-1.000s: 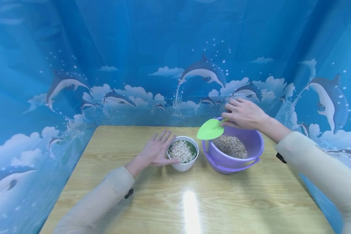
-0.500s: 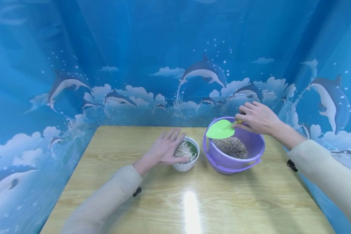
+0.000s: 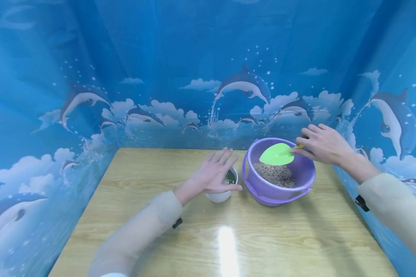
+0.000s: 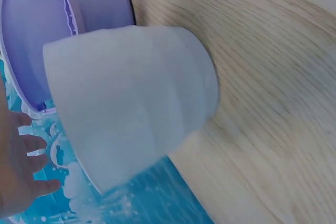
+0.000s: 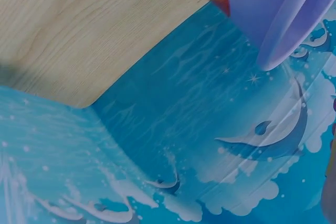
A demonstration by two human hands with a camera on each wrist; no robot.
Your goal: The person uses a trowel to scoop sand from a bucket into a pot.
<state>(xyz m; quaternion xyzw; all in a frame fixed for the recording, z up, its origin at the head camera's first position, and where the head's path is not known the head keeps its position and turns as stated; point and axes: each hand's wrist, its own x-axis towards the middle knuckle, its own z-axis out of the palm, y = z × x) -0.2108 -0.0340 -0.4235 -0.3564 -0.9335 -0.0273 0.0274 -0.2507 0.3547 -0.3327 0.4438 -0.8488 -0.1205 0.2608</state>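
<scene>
In the head view my right hand (image 3: 324, 144) grips the yellow handle of a toy shovel (image 3: 276, 154). Its green leaf-shaped blade is held over a purple bucket (image 3: 303, 163) containing grey-brown granules (image 3: 275, 175). My left hand (image 3: 213, 175), palm down with fingers spread, is over a small white pot (image 3: 219, 197) and hides much of its opening. Green lining and a few pale grains show past the fingers. The left wrist view has the white pot (image 4: 131, 98) large in front, with fingers (image 4: 26, 166) at the left edge.
Both containers stand on a wood-grain table (image 3: 152, 238), the bucket just right of the pot. The bucket's carrying handle (image 3: 280, 200) hangs down its front. A blue dolphin-print curtain (image 3: 180, 57) encloses the back and sides. The right wrist view shows the bucket (image 5: 273, 3) near a table corner.
My right hand has moved right, taking the shovel from the bucket's left rim to over its opening. The left hand has shifted right and covers more of the pot.
</scene>
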